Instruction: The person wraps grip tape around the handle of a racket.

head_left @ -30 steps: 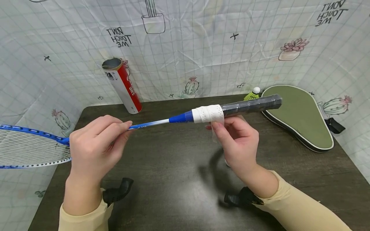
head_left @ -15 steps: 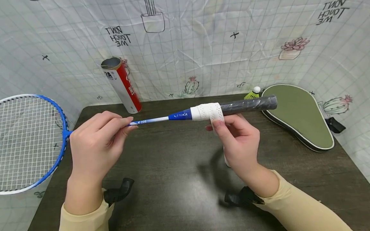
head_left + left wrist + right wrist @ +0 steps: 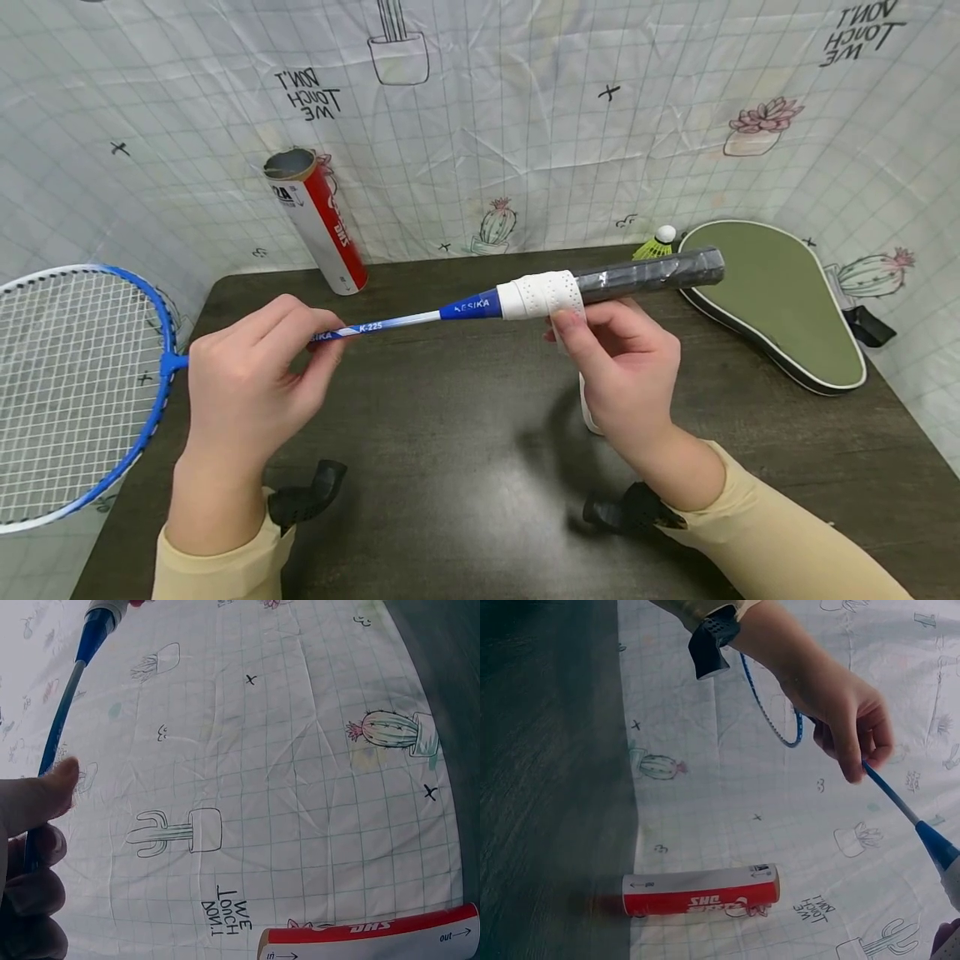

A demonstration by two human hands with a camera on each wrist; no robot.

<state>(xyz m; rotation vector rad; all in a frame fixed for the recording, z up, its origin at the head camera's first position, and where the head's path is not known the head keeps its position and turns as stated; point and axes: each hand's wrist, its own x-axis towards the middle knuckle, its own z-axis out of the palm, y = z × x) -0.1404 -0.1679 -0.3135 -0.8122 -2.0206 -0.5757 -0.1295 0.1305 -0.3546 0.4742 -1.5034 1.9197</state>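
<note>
A blue and white badminton racket (image 3: pixel 165 367) is held level above the table, its strung head at the left. My left hand (image 3: pixel 251 375) pinches the slim shaft (image 3: pixel 397 322) between thumb and fingers. White perforated grip tape (image 3: pixel 536 296) is wound round the handle's start, beside the blue cone. Beyond the tape the dark handle (image 3: pixel 652 273) is bare and points right. My right hand (image 3: pixel 626 358) pinches the tape just under the handle, and a loose tail of it hangs behind that hand. In the right wrist view the left hand (image 3: pixel 847 720) shows on the shaft.
A red and white shuttlecock tube (image 3: pixel 318 221) stands upright at the back left. At the back right are a yellow-green shuttlecock (image 3: pixel 656 242) and an olive paddle-shaped case (image 3: pixel 776 300). A patterned cloth (image 3: pixel 487 125) hangs behind the dark table (image 3: pixel 450 467).
The racket has rolled about its shaft: its head, nearly edge-on a second ago, now faces the camera and the shaft lettering shows. Both hands have kept about the same place.
</note>
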